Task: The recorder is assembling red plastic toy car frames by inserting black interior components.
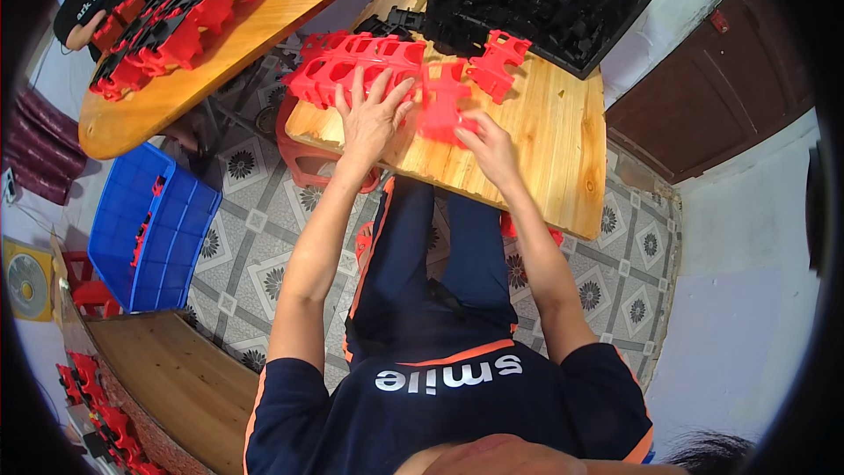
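On the wooden table (545, 154) in front of me, several red plastic frame-like parts with cut-out openings stand close together in a row (369, 53). My left hand (371, 123) rests on the near side of that row, fingers spread. Pinched in my right hand (489, 148) is a single red plastic part (442, 97), blurred by motion, at the row's right end. Another red plastic part (498, 66) lies apart, further back to the right. Small black plastic pieces (453, 35) are heaped behind the row.
A black bin (587, 57) with black pieces inside tilts at the table's back. Far left, a second wooden table (255, 48) bears rows of red and black parts, with a person beside it. A blue crate (176, 237) and a red stool (303, 163) stand on the tiled floor.
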`<act>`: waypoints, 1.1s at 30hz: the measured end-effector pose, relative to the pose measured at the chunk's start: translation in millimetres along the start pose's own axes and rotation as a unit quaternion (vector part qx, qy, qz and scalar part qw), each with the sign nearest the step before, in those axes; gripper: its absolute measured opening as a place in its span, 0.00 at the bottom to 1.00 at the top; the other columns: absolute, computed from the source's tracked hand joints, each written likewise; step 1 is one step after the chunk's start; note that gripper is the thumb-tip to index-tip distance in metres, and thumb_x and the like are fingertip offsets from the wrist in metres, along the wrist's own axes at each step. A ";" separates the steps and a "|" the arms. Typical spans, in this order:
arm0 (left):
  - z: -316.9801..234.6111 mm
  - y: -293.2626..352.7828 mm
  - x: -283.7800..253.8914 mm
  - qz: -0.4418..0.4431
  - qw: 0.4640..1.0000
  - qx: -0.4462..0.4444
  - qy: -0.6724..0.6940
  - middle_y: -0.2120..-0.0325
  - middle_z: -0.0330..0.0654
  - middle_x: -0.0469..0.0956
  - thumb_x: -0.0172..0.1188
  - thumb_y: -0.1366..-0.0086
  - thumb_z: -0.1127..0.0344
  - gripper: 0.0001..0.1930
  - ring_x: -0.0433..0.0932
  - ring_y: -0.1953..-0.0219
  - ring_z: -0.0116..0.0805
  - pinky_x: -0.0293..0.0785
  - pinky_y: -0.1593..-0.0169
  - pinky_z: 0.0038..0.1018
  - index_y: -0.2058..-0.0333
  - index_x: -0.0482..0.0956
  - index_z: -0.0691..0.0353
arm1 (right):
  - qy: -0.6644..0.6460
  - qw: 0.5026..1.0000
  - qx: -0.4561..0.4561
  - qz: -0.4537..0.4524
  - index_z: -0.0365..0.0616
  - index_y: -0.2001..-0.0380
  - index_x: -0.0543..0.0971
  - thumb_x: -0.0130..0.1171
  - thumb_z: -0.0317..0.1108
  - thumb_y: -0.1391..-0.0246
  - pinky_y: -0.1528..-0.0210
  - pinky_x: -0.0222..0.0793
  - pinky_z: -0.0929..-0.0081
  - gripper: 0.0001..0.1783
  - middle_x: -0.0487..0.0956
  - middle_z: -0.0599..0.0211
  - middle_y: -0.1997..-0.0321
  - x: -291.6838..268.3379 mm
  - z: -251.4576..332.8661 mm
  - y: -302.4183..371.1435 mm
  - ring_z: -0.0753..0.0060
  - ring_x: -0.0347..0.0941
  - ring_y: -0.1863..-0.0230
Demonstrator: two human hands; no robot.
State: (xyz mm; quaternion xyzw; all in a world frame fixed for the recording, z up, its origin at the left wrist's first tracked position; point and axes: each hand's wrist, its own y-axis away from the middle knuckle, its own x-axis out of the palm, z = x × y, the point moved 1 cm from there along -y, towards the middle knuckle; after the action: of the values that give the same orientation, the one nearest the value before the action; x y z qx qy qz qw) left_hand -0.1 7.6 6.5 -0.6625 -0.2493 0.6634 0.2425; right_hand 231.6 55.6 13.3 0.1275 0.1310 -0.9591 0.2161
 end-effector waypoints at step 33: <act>-90.1 50.3 -65.0 -0.054 0.232 -0.357 0.903 0.39 0.42 0.65 0.65 0.40 0.67 0.42 0.63 0.36 0.39 0.63 0.34 0.43 0.31 0.51 0.49 | 0.165 0.947 -0.274 0.020 0.38 0.64 0.81 0.63 0.29 0.46 0.59 0.72 0.77 0.07 0.78 0.64 0.63 -71.2 117.8 -45.2 0.71 0.76 0.63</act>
State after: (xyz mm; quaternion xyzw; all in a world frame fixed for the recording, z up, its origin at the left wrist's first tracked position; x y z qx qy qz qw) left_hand 90.8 -72.1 23.2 -0.8259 -0.1112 -0.5467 0.0811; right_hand 251.5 86.1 153.5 0.2222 0.4204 -0.8472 0.2369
